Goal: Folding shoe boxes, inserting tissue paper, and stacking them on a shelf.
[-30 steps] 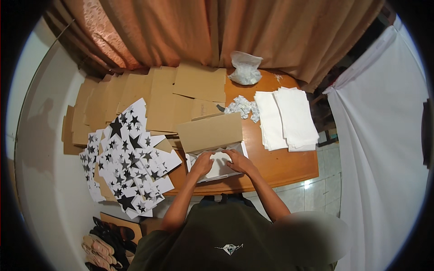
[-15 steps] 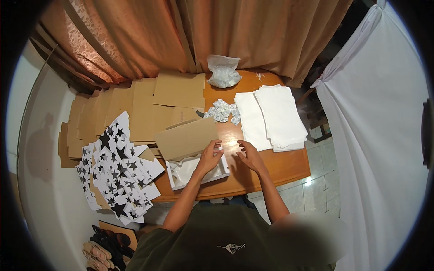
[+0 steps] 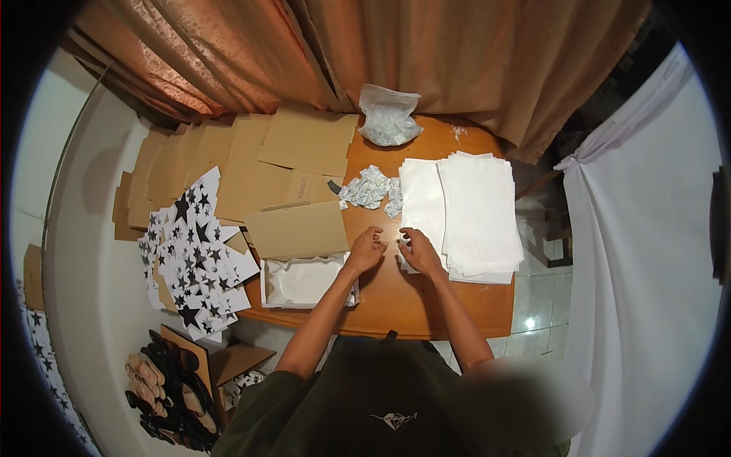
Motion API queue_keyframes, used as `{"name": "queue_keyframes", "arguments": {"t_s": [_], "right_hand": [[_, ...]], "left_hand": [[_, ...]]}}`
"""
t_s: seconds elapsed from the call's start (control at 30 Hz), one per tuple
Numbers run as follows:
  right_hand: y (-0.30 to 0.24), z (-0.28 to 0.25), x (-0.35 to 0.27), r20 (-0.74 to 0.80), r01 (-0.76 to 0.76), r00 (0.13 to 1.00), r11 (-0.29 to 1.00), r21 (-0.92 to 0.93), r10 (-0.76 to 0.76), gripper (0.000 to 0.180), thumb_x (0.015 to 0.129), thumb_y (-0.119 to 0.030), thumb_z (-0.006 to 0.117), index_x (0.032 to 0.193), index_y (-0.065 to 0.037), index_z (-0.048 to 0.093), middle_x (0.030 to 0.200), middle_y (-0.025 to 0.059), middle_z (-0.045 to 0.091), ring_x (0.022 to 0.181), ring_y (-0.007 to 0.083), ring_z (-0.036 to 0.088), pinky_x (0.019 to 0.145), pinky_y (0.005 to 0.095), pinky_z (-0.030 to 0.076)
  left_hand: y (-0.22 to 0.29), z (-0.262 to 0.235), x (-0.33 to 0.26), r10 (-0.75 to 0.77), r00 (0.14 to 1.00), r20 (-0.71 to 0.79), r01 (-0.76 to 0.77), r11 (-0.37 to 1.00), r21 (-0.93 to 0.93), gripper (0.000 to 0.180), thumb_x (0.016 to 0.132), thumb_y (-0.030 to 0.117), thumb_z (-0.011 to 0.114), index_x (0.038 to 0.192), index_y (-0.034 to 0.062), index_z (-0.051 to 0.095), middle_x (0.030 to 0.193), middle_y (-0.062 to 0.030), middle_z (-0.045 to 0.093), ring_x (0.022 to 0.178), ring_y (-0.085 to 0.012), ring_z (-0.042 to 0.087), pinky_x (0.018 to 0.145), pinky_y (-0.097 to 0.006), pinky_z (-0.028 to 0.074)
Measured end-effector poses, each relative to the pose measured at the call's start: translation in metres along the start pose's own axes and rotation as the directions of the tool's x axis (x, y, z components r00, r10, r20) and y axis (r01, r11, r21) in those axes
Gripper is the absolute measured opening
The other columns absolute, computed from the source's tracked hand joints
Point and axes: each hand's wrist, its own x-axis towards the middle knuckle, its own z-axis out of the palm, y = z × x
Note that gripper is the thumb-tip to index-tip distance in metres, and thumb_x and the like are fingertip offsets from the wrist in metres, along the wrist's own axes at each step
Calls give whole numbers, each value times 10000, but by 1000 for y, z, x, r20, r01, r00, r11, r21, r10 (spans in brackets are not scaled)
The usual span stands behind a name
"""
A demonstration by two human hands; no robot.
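Observation:
My left hand (image 3: 368,251) hovers over the wooden table, just right of the box, with curved fingers apart and nothing in them. Facing it, my right hand (image 3: 420,253) is at the near left edge of the white paper sheets (image 3: 481,217), its fingers loosely bent and apart. Whether it touches the paper I cannot tell. To the left stands a shallow box (image 3: 308,305), white outside and lined with white paper. Its brown inner lid (image 3: 297,231) is folded back away from me. Beyond my hands lies a heap of small white printed packets (image 3: 368,188).
A clear plastic bag (image 3: 389,114) of packets stands at the far side. Flat brown cardboard (image 3: 308,141) overlaps at the far left, with star-printed white box pieces (image 3: 199,255) nearer. Shoes (image 3: 171,388) sit below left. Brown curtains (image 3: 457,61) hang behind the wooden table (image 3: 487,308).
The view has shifted. My left hand has moved off the box to its right side, and my right hand has come nearer the paper sheets. The gap between my hands is about the same.

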Motion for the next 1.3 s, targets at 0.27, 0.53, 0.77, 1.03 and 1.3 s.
{"name": "queue_keyframes", "arguments": {"t_s": [0.27, 0.53, 0.77, 1.03, 1.3], "right_hand": [[20, 3, 62, 19, 18, 1000, 999, -46, -17, 311, 914, -92, 637, 1208, 11, 624, 1117, 231, 645, 1051, 387, 636, 912, 447, 521], [26, 24, 100, -31, 58, 997, 955, -292, -70, 304, 859, -76, 678, 1155, -7, 657, 1106, 189, 628, 1034, 378, 614, 871, 452, 526], [32, 33, 111, -79, 55, 993, 953, -298, -82, 249, 843, -87, 709, 1079, -8, 697, 1042, 170, 644, 974, 362, 628, 834, 455, 522], [24, 19, 92, -266, 92, 957, 990, -105, -117, 148, 924, -97, 641, 1000, 12, 707, 971, 173, 652, 923, 352, 622, 807, 440, 509], [-12, 0, 54, -117, -9, 992, 938, 347, 53, 191, 989, -150, 633, 1034, 28, 684, 782, 101, 677, 714, 154, 616, 690, 303, 506]], "left_hand": [[-26, 19, 69, -102, 992, -76, 117, 967, 227, 451, 858, 156, 711, 1227, -82, 603, 1165, -261, 665, 1062, -389, 669, 951, -429, 528], [-45, 30, 97, -5, 981, -195, 56, 965, 258, 412, 864, 50, 653, 1252, -83, 609, 1208, -252, 629, 1094, -360, 637, 950, -386, 521], [-40, 30, 103, -26, 980, -197, 73, 969, 235, 377, 858, 9, 646, 1230, -52, 631, 1113, -221, 613, 983, -330, 638, 887, -393, 531], [-17, 22, 91, -32, 985, -169, 49, 994, 97, 246, 868, 7, 671, 1110, -24, 643, 1085, -200, 639, 972, -317, 665, 859, -389, 546], [23, 5, 43, -5, 974, -227, -25, 991, -131, 108, 912, 45, 701, 979, -7, 635, 809, -74, 674, 706, -139, 661, 660, -283, 535]]}}
